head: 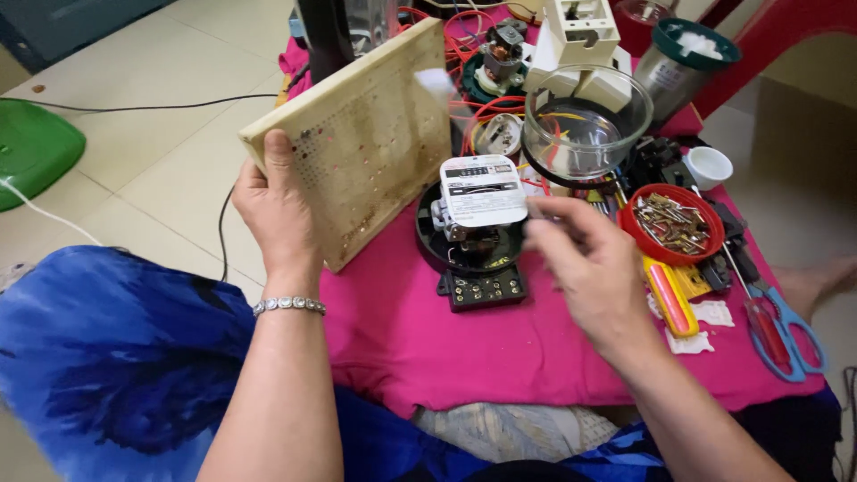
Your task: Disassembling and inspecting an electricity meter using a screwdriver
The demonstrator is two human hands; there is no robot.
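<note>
My left hand grips the near edge of a pale wooden board dotted with small holes and holds it tilted up off the pink cloth. My right hand, blurred, hovers with loosely bent fingers just right of an opened electricity meter; I cannot tell whether it pinches anything small. The meter has a black round base, a white dial plate on top and a black terminal block at its near side.
A clear glass cover stands behind the meter. A red bowl of screws, a yellow tool, blue scissors, a white cup, red wires and small motor parts crowd the right and back. A green object lies on the tiled floor.
</note>
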